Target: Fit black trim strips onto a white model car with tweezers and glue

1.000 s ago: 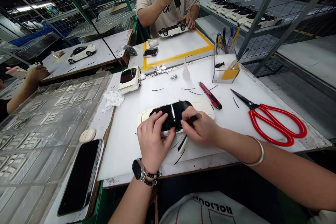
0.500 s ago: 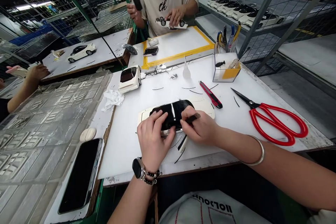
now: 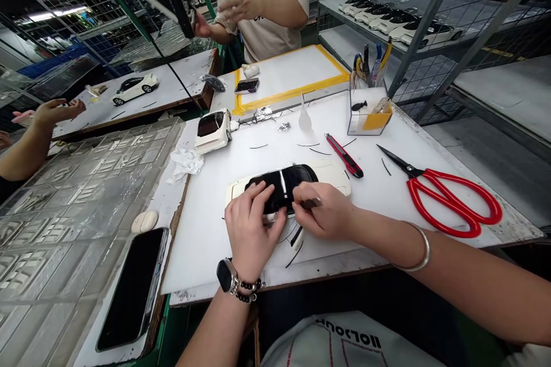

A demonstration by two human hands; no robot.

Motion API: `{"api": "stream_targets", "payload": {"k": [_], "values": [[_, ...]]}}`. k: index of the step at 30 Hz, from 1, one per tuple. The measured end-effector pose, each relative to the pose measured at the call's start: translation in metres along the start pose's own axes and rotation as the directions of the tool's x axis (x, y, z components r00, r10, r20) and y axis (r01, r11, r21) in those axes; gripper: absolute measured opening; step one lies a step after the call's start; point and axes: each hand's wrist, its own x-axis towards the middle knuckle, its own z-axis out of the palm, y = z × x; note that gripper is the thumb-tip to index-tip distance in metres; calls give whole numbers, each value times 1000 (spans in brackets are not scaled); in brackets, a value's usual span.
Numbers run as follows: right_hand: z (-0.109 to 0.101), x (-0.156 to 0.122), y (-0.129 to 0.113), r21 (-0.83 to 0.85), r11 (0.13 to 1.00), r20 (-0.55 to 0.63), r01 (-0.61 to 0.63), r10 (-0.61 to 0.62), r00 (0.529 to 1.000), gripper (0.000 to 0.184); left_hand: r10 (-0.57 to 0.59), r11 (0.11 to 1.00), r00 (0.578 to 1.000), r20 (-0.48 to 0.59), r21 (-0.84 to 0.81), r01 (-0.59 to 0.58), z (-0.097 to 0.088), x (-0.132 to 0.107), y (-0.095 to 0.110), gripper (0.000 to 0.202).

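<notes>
Just under the fingers of the left hand (image 3: 253, 229) lies the car (image 3: 286, 182), a model with a glossy black roof and a cream-white body, flat on the white board (image 3: 206, 223). The left fingers are spread over the roof and rear with the thumb against the near side, clamped on it. The right hand (image 3: 329, 215) sits touching-close beside them. Its thumb and forefinger are pinched together on a thin dark tool (image 3: 312, 203), whose tip meets the car's near edge between the two hands.

The car looks light and stiff, a hard shell. Its gloss probably makes it slippery and quick to smudge or scratch, and its fine trim is likely fragile. The safest hold seems to be across the lower body sides, below the windows.

Thin black strips (image 3: 295, 253) lie on the board just below the fingertips. Beyond the right knuckles is a red knife (image 3: 344, 156), and well to the right of them are red scissors (image 3: 451, 200). Past the left fingers stand a second car (image 3: 213, 129) and a crumpled tissue (image 3: 185, 161). Left of the left wrist lie an earbud case (image 3: 144, 221) and a phone (image 3: 129, 289). At the far side, well apart, a co-worker's hand (image 3: 236, 3) is raised.
</notes>
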Motion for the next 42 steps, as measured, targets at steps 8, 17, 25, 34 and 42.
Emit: {"api": "stream_targets", "payload": {"k": [8, 17, 25, 34, 42], "values": [[-1, 13, -12, -97, 961, 186, -258, 272, 944, 6, 4, 1000, 1000, 7, -2, -4, 0, 0, -1, 38], [-6, 12, -8, 112, 936, -7, -333, 336, 942, 5, -6, 1000, 1000, -1, 9, 6, -1, 0, 1, 38], [-4, 8, -8, 70, 953, -21, -294, 296, 955, 7, -10, 1000, 1000, -1, 1, 10, 0, -1, 1, 38], [1, 2, -6, -26, 984, -9, -177, 177, 984, 4, -12, 1000, 1000, -2, -12, 12, 0, -1, 0, 37], [6, 13, -13, -173, 965, 113, -197, 218, 969, 8, -14, 1000, 1000, 9, -8, 15, 0, -2, -1, 38]]}}
